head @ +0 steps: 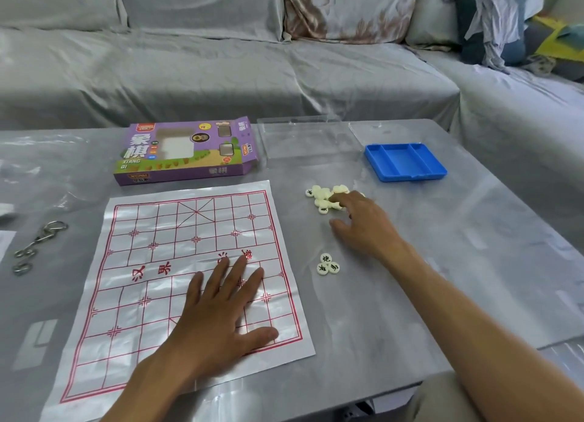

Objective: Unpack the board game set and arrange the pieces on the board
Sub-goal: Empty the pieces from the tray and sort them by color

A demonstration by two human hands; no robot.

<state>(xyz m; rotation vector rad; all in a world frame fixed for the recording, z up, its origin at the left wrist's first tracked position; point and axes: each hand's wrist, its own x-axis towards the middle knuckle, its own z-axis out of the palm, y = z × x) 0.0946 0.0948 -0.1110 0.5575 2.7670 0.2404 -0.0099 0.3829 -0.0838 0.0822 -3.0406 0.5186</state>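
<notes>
Left hand flat on board (fingers spread), right hand apparently pinching among pieces.

Single head-worn view, wide-angle.
Looks forward and down from above the near edge of the counter, close over the board; sofa fills the far field.

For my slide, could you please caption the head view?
Left hand flattens the paper board while right hand reaches into loose pieces.

Pile pieces partly under right hand
</notes>
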